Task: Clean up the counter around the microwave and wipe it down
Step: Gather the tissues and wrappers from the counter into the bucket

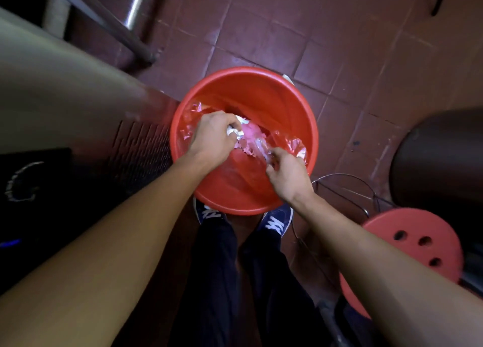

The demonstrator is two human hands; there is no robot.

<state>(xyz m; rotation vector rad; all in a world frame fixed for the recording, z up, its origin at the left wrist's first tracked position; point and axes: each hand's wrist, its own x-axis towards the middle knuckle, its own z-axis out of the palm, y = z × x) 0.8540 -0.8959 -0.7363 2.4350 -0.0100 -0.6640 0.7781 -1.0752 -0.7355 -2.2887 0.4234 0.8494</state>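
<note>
Crumpled white paper trash point(232, 132) sits inside the round red plastic bucket point(261, 90) on the tiled floor between our feet; our left hand point(214, 137) clutches it, while our right hand point(287, 174) pinches the clear plastic wrap point(261, 145) beside it.

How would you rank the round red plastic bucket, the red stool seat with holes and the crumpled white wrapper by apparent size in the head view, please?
1. Red plastic bucket
2. Red stool seat, partly hidden by an arm
3. Crumpled white wrapper
</note>
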